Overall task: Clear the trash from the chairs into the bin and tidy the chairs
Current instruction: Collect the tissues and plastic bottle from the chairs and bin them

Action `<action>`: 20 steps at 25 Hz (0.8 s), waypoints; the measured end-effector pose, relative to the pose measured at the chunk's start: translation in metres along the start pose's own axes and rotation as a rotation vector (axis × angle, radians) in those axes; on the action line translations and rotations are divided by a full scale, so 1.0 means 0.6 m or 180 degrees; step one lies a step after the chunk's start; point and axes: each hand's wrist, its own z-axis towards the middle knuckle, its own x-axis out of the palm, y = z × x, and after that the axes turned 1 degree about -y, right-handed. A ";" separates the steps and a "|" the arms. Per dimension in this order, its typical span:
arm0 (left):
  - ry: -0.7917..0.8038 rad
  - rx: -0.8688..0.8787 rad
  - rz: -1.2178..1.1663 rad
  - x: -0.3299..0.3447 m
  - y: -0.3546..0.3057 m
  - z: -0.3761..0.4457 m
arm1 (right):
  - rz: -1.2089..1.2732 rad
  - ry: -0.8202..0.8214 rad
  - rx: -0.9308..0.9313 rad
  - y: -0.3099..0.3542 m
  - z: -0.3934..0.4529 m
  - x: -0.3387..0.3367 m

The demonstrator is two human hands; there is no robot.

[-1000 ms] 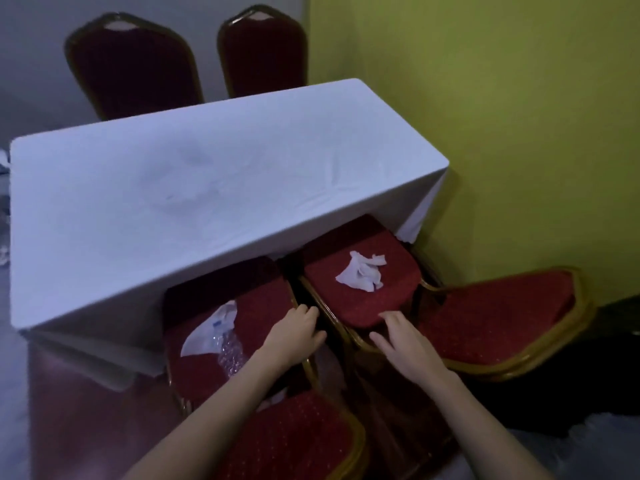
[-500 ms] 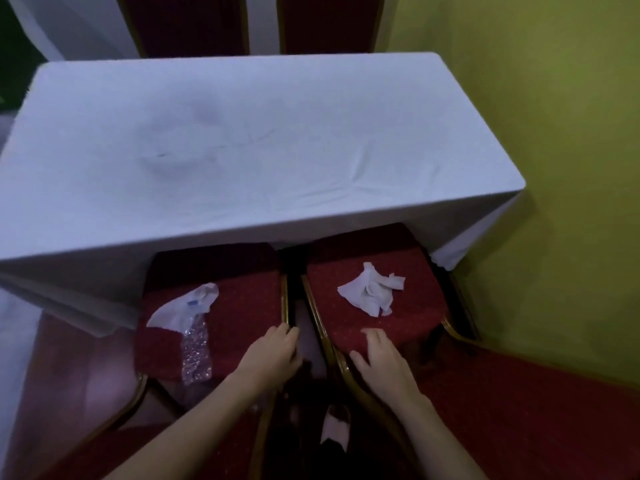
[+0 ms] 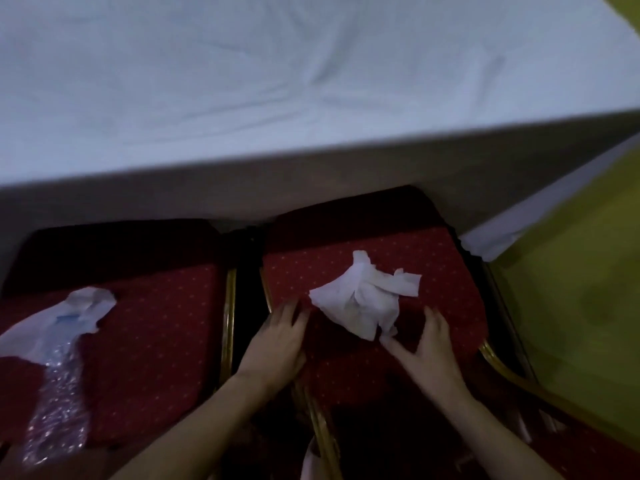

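Observation:
Two red chairs with gold frames stand pushed partly under a table. On the right chair seat (image 3: 440, 268) lies a crumpled white tissue (image 3: 363, 303). My left hand (image 3: 277, 344) rests flat on that seat just left of the tissue, fingers apart. My right hand (image 3: 422, 351) is spread just right of the tissue, thumb almost touching its lower edge, holding nothing. The left chair seat (image 3: 156, 327) carries a crushed clear plastic bottle (image 3: 59, 403) with a torn white and blue label (image 3: 65, 320).
A table in a white cloth (image 3: 277, 81) overhangs the chairs' front halves. A yellow-green wall (image 3: 571, 306) closes the right side. A scrap of white paper (image 3: 310, 459) shows low between the chairs. No bin is in view.
The view has dropped closer to the seats. My left hand crossed from the left chair onto the right chair's seat, and both hands slid forward to flank the tissue.

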 end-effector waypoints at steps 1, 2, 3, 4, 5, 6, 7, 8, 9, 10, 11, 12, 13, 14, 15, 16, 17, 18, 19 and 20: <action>0.0002 -0.0025 -0.0041 0.013 0.005 0.007 | 0.0356 -0.0207 0.0019 0.001 0.021 0.014; 0.0001 -0.0040 -0.0086 0.026 0.008 0.009 | 0.0546 -0.0351 -0.0107 0.007 0.037 0.029; -0.0016 -0.0042 -0.0112 0.034 0.011 0.007 | 0.0641 -0.0436 -0.0283 0.016 0.050 0.043; -0.0050 -0.0042 -0.0126 0.040 0.013 0.004 | 0.0641 -0.0454 -0.0407 0.031 0.061 0.055; -0.0076 -0.0057 -0.0150 0.047 0.015 0.000 | 0.0577 -0.0401 -0.0465 0.041 0.071 0.070; -0.0093 -0.0081 -0.0200 0.053 0.018 -0.003 | 0.0359 -0.0308 -0.0557 0.051 0.079 0.083; -0.0089 -0.0108 -0.0283 0.056 0.023 -0.005 | 0.0036 -0.0179 -0.0719 0.059 0.085 0.096; -0.0086 -0.0124 -0.0384 0.057 0.027 -0.006 | -0.0398 -0.0052 -0.0911 0.064 0.088 0.106; -0.0096 -0.0126 -0.0480 0.058 0.030 -0.006 | -0.0789 0.0041 -0.1088 0.064 0.093 0.115; -0.0121 -0.0119 -0.0552 0.058 0.036 -0.006 | -0.1127 0.0106 -0.1213 0.064 0.099 0.121; -0.0135 -0.0111 -0.0607 0.057 0.040 -0.006 | -0.1432 0.0146 -0.1266 0.063 0.103 0.124; -0.0127 -0.0100 -0.0638 0.056 0.045 -0.005 | -0.1661 0.0147 -0.1296 0.061 0.107 0.125; -0.0098 -0.0080 -0.0646 0.056 0.049 -0.005 | -0.1762 0.0112 -0.1330 0.058 0.109 0.124; -0.0056 -0.0037 -0.0629 0.054 0.053 -0.005 | -0.1712 0.0016 -0.1380 0.053 0.110 0.122; -0.0008 0.0026 -0.0605 0.053 0.057 -0.005 | -0.1554 -0.0081 -0.1414 0.048 0.109 0.119; 0.0040 0.0089 -0.0596 0.051 0.062 -0.005 | -0.1370 -0.0153 -0.1389 0.042 0.105 0.116; 0.0094 0.0140 -0.0611 0.050 0.067 -0.004 | -0.1200 -0.0182 -0.1318 0.037 0.100 0.112; 0.0161 0.0181 -0.0643 0.048 0.072 -0.003 | -0.1113 -0.0176 -0.1216 0.033 0.093 0.110; 0.0220 0.0217 -0.0690 0.046 0.077 -0.001 | -0.1117 -0.0142 -0.1123 0.028 0.084 0.109; 0.0253 0.0241 -0.0746 0.044 0.080 -0.001 | -0.1174 -0.0072 -0.1077 0.022 0.076 0.109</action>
